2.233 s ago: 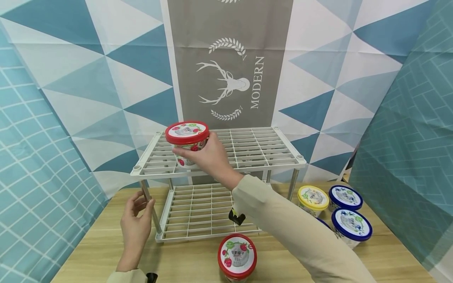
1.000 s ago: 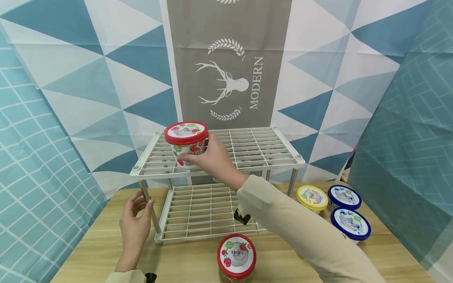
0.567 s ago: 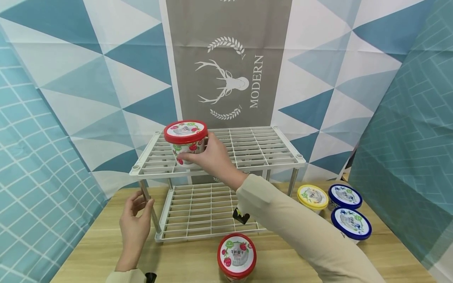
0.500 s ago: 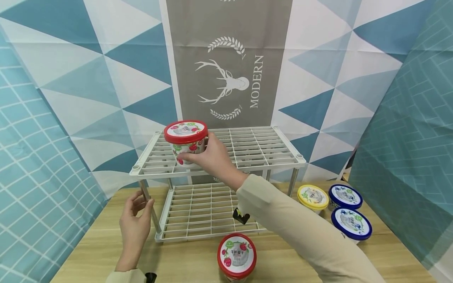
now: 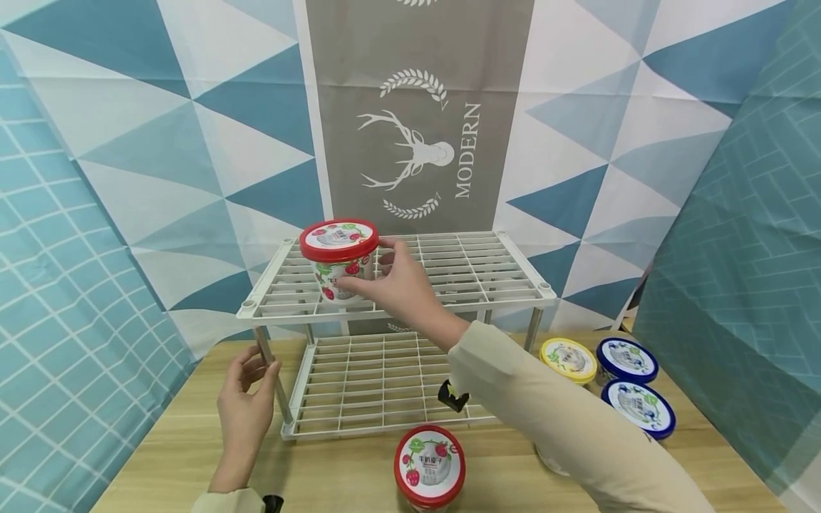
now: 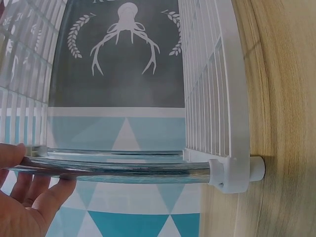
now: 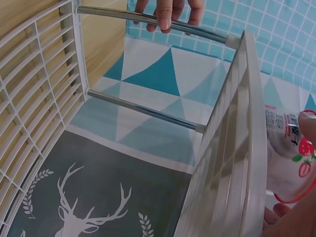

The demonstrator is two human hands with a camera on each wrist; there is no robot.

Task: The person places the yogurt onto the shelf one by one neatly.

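A red-lidded tub with strawberry pictures (image 5: 340, 242) stands upright at the front left of the white rack's top shelf (image 5: 544, 291). My right hand (image 5: 410, 288) is at the tub's right side, thumb tip at its front wall. A gap shows between the tub and the loosened fingers. In the right wrist view, the tub's printed side (image 7: 289, 153) lies just past the shelf edge, near the thumb. My left hand (image 5: 246, 410) grips the rack's front left metal post (image 6: 138, 170), fingers behind it and thumb in front.
A second red-lidded tub (image 5: 430, 464) stands on the wooden table (image 5: 173, 442) before the rack. To the right are a yellow-lidded tub (image 5: 568, 358) and blue-lidded tubs (image 5: 627, 358), partly behind my right sleeve (image 5: 545, 399). The lower shelf (image 5: 359, 385) sits beneath the top one.
My right hand has loosened from the red-lidded tub and shifted a little right, widening the gap beside it. The tub stays in place on the top shelf. My left hand has not moved.
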